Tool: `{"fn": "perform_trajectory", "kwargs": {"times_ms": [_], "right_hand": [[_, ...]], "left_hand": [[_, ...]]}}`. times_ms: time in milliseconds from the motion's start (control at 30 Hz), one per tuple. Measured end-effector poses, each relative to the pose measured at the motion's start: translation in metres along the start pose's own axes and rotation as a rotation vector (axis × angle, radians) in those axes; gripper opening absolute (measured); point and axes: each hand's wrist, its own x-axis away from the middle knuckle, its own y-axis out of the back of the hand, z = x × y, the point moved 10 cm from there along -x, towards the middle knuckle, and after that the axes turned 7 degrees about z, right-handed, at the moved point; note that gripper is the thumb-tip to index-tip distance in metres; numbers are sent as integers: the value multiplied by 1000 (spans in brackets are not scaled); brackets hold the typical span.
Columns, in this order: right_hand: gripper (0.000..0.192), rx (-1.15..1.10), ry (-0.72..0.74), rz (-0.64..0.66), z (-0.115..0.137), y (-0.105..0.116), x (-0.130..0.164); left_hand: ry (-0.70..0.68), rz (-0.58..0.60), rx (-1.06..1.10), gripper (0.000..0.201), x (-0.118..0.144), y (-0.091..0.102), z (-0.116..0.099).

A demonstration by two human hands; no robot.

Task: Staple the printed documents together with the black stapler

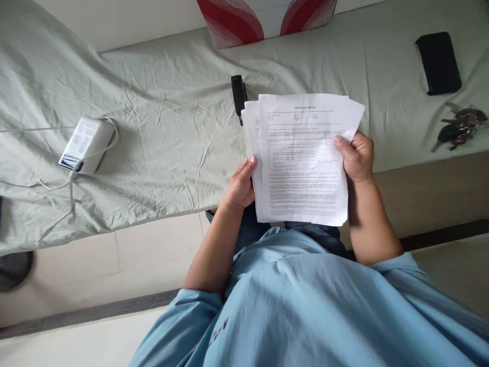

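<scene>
Above the bed (153, 117), I see left hand (240, 186) and right hand (357, 158) clamped on fanned printed sheets (301, 158); uneven edges risk a sheet slipping toward the black stapler (238, 94).

A bed (160, 127) under a wrinkled pale green sheet (171, 153) is carrying a black stapler (238, 95), a white corded adapter (87, 145), a black phone (438, 62), keys (459, 126) and a red-and-white box (263, 18).

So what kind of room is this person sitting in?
Probably a bedroom at home: a creased green sheet covers what looks like a bed, with keys and a phone lying on it. Both hands hold a stack of papers.
</scene>
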Motion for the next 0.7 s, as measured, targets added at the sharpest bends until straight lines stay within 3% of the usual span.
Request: {"fn": "perform_trajectory", "kwargs": {"times_ms": [700], "right_hand": [[48,-14,59,-6,-4,-4,-3]], "left_hand": [[2,-11,-81,55,4,1,2]]}}
